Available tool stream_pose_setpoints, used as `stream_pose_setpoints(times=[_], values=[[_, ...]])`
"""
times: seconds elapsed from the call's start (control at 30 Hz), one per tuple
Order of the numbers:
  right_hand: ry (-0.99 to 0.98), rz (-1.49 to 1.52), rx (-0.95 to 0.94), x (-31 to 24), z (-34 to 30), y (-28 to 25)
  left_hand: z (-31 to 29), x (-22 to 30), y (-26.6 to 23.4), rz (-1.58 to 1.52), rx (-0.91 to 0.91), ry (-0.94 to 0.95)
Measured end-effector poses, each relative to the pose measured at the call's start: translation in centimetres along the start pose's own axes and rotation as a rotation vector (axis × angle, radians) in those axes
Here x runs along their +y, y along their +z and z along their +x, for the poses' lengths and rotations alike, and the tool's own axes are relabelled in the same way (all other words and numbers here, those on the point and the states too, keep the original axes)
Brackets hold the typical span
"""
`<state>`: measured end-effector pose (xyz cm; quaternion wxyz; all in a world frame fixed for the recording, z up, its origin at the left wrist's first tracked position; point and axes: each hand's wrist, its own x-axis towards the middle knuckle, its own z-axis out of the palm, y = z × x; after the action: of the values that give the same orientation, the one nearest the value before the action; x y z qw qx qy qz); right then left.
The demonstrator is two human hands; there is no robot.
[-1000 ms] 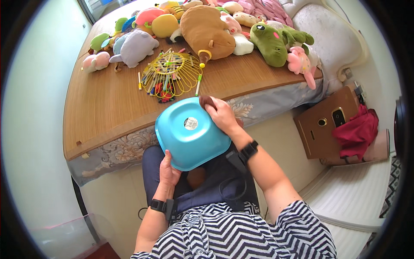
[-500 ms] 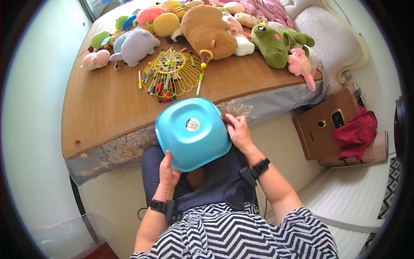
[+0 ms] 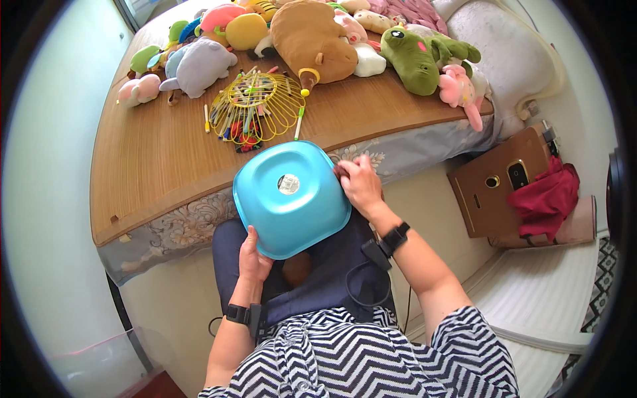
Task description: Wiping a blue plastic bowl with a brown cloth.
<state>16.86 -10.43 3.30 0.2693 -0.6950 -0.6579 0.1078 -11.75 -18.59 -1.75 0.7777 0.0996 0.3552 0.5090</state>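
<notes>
A light blue plastic basin (image 3: 295, 212) is held over my lap, its underside turned up, with a small round sticker (image 3: 288, 184) in the middle of the base. My left hand (image 3: 253, 257) grips the rim at the lower left, thumb on the outside and the other fingers hidden beneath. At the upper right side, my right hand (image 3: 361, 184) is closed on a small dark reddish-brown piece that looks like cloth (image 3: 340, 170), mostly covered by the fingers. It lies against the basin's side.
Ahead is a bed with a brown mat (image 3: 152, 152). On it lie a yellow wire basket (image 3: 255, 99) over many pens, a loose green-white marker (image 3: 300, 123) and several plush toys (image 3: 312, 43). At right stand a brown safe (image 3: 488, 192) and a dark red cloth (image 3: 549, 199).
My right hand has shifted slightly up and turned at the basin's right side. My left hand keeps its hold on the rim. The whole view has shifted a little.
</notes>
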Motion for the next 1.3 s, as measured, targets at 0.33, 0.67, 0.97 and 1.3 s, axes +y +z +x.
stream_pose_setpoints(times=[0.33, 0.67, 0.97, 1.3], values=[[0.038, 0.006, -0.032, 0.6, 2.5, 2.0, -0.1, -0.2, 0.3, 0.007, 0.019, 0.021], [-0.268, -0.413, -0.071, -0.6, -8.9, -2.4, -0.1, 0.0, 0.3, 0.051, 0.019, 0.036], [-0.306, 0.152, -0.559, 1.3, -7.4, -8.0, -0.2, -0.2, 0.3, 0.02, 0.007, 0.036], [0.256, 0.117, -0.474, 2.8, -4.4, -4.6, 0.0, -0.1, 0.0, -0.008, -0.005, 0.005]])
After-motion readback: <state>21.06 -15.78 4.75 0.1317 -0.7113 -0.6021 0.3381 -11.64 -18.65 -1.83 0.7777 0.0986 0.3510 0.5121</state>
